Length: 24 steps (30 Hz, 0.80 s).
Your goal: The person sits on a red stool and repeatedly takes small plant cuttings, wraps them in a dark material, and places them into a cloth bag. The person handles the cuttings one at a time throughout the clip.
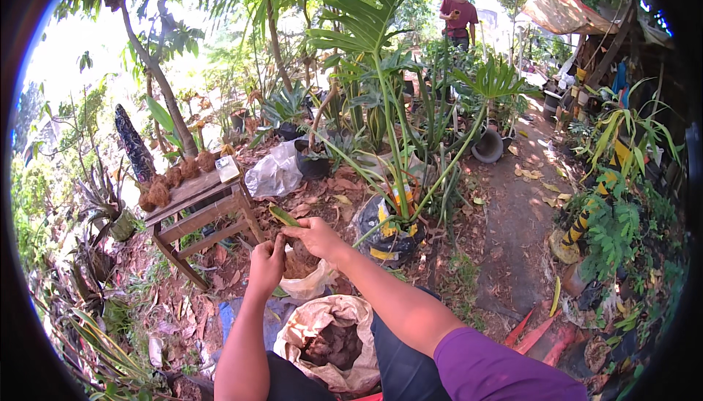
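Observation:
Both of my hands are close together over a white bag (pixel 311 281) with brown fibre in it. My right hand (pixel 316 240) is closed on a short, thick green leaf piece (pixel 284 216), which points up and to the left. Against the lower end of that piece, the fingers of my left hand (pixel 266 263) are pinched together; whatever they grip is hidden. Between my legs stands an open, rolled-down sack (pixel 293 322) with dark brown material (pixel 333 346) inside.
A wooden stool (pixel 209 210) at left carries several brown fibre clumps (pixel 173 176) and a small white box (pixel 228 169). Ahead stands a large-leaved plant in a black bag (pixel 388 243). A person (pixel 459 19) stands far off beside the dirt path (pixel 512 232).

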Tool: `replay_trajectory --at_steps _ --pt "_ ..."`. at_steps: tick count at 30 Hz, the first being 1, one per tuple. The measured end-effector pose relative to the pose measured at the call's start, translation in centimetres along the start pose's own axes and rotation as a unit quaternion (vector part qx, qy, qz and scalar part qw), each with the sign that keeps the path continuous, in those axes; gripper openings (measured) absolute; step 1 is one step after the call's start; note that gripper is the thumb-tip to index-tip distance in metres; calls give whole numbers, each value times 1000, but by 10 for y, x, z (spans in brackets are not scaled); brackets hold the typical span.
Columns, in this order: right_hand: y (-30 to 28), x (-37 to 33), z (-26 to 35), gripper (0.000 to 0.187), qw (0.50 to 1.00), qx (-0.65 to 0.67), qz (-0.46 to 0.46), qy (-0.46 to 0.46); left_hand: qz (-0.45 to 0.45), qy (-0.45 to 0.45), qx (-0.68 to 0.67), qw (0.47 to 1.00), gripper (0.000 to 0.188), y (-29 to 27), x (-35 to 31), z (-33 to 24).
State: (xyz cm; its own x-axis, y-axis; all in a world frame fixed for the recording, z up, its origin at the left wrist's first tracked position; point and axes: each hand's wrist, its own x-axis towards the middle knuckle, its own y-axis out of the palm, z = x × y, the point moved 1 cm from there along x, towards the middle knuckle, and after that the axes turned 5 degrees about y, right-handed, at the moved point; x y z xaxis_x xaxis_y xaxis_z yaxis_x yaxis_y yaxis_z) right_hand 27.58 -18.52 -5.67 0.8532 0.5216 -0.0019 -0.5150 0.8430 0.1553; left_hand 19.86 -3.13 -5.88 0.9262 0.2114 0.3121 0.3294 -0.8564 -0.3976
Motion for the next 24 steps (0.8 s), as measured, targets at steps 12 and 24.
replay_trajectory --at_steps 12,24 --pt "-5 -2 1 22 999 21 31 30 13 20 60 998 62 -4 -3 -6" --pt "-7 4 -7 28 999 -21 22 36 72 35 45 996 50 -3 -5 -5"
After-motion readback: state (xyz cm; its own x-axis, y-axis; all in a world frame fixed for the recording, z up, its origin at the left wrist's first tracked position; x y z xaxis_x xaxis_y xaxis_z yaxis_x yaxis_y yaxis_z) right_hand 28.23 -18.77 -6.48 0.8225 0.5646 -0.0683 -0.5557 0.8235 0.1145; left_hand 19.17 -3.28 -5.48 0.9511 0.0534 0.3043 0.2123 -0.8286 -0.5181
